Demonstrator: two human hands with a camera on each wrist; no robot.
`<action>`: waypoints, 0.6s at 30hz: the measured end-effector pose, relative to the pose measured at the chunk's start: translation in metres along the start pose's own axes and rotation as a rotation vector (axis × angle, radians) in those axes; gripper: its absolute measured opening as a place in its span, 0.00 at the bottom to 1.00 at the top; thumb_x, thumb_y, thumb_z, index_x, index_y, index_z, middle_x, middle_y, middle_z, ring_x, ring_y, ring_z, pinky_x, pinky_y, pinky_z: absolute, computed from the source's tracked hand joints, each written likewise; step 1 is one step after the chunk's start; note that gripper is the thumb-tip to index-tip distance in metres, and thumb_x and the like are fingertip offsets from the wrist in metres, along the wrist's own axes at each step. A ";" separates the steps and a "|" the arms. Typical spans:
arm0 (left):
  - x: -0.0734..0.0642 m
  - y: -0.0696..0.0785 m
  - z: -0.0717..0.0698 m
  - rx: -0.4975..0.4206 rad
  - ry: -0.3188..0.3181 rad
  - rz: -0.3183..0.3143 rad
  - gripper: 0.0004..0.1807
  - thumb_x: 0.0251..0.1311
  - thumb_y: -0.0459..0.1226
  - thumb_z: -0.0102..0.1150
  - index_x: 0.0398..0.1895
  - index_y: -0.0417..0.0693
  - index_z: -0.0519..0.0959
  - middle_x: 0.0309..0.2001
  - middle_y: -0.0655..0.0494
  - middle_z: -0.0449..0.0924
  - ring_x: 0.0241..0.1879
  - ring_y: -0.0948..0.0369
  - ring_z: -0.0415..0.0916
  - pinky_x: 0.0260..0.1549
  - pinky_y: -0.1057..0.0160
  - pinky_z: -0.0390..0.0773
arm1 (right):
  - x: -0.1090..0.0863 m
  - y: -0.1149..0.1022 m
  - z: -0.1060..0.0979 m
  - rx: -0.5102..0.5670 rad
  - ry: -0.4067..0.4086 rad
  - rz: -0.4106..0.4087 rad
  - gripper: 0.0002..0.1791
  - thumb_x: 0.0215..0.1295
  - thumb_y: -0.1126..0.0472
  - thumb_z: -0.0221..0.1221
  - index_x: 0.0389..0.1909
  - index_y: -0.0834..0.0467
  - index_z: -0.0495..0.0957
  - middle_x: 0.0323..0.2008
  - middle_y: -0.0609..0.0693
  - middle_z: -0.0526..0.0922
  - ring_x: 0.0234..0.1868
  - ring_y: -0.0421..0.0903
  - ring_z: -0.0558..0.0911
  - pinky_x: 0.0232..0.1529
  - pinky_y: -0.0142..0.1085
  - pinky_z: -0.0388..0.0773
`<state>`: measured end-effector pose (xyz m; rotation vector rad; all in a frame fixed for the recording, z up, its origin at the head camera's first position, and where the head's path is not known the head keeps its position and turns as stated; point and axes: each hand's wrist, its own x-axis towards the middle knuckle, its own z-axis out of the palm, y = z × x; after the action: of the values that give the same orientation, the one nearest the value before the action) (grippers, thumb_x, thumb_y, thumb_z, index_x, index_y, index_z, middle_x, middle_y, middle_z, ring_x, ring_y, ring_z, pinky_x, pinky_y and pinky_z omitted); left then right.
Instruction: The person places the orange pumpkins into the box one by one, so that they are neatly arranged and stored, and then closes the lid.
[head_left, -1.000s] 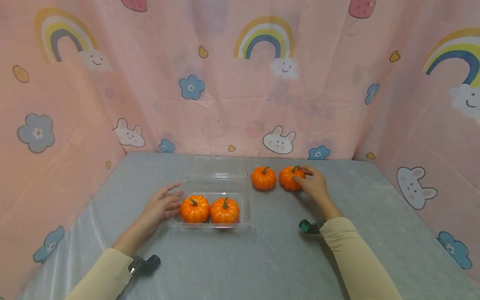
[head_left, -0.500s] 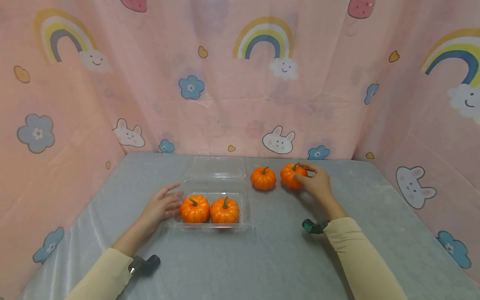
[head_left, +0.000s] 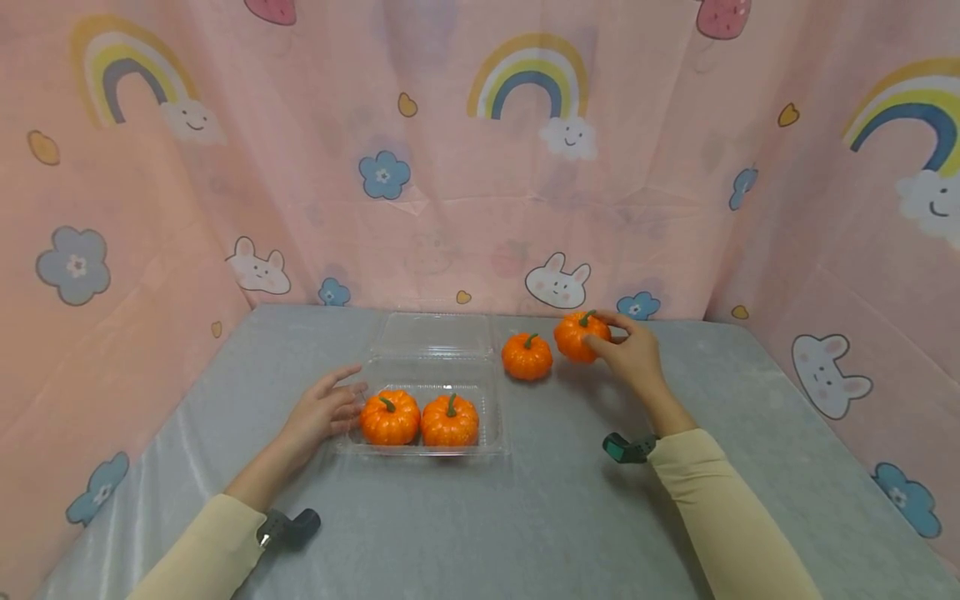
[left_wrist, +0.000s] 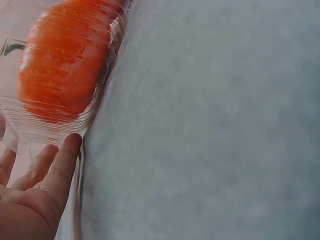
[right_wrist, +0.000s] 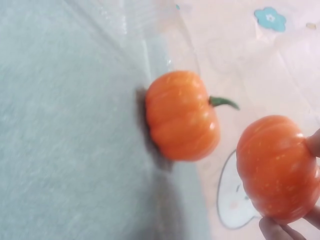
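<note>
Between the thumb and fingers of my right hand point(head_left: 633, 354) is a small orange pumpkin point(head_left: 577, 337) with a green stem, held up off the table. The right wrist view shows that held pumpkin point(right_wrist: 277, 170) above the table surface. Just left of it, a second pumpkin point(head_left: 527, 357) stands on the table. A clear plastic clamshell box point(head_left: 491, 417) lies with its lid back; two pumpkins, a left one point(head_left: 390, 418) and a right one point(head_left: 450, 421), sit in its front half. My left hand point(head_left: 318, 417) touches the box's left side with extended fingers point(left_wrist: 62, 165).
The box's clear lid point(head_left: 435, 333) lies folded back toward the rear curtain. A grey cloth covers the table point(head_left: 465, 525). Pink printed curtains point(head_left: 450, 225) enclose the back and both sides. A dark camera is strapped at each wrist.
My right hand has lifted its pumpkin off the table and carried it slightly up and to the left. The left hand, the box and the other pumpkins stay where they were.
</note>
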<state>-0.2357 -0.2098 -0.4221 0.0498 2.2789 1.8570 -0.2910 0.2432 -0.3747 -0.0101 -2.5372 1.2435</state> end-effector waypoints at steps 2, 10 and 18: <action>0.000 0.000 0.000 -0.001 -0.001 -0.002 0.28 0.73 0.42 0.42 0.74 0.51 0.56 0.70 0.39 0.63 0.48 0.60 0.78 0.47 0.64 0.81 | 0.001 -0.005 0.000 0.006 -0.008 -0.005 0.28 0.60 0.51 0.63 0.60 0.56 0.75 0.58 0.60 0.77 0.47 0.61 0.81 0.39 0.40 0.83; 0.000 0.001 0.000 -0.006 -0.006 -0.002 0.28 0.73 0.41 0.42 0.74 0.51 0.56 0.70 0.38 0.63 0.47 0.60 0.79 0.47 0.64 0.81 | 0.004 -0.026 0.004 0.000 -0.046 -0.037 0.27 0.60 0.53 0.64 0.60 0.54 0.75 0.62 0.57 0.75 0.53 0.61 0.80 0.45 0.51 0.82; -0.001 0.001 0.001 -0.007 -0.001 -0.004 0.28 0.73 0.40 0.41 0.74 0.51 0.56 0.70 0.38 0.63 0.47 0.61 0.79 0.47 0.64 0.81 | 0.001 -0.047 0.010 0.017 -0.090 -0.084 0.26 0.60 0.56 0.64 0.60 0.54 0.75 0.64 0.57 0.73 0.57 0.64 0.77 0.46 0.52 0.82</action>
<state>-0.2349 -0.2088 -0.4209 0.0458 2.2700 1.8622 -0.2889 0.2068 -0.3439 0.1588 -2.5738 1.2602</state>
